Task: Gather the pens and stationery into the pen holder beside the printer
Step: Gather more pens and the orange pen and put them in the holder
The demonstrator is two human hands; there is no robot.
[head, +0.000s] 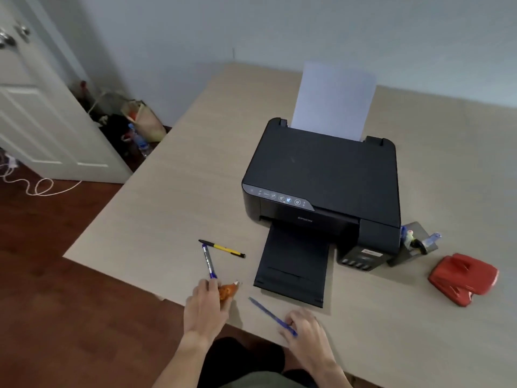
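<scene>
My left hand rests at the desk's front edge, its fingers closed on an orange stationery item and touching the end of a silver-and-blue pen. A yellow-and-black pen lies just beyond, flat on the desk. My right hand grips the rear end of a blue pen whose tip points up and left. The dark pen holder stands against the right side of the black printer and has several items in it.
The printer's output tray juts toward me between my hands and the holder. A red hole punch lies right of the holder. White paper stands in the printer's rear feed. The desk's left edge drops to a wooden floor.
</scene>
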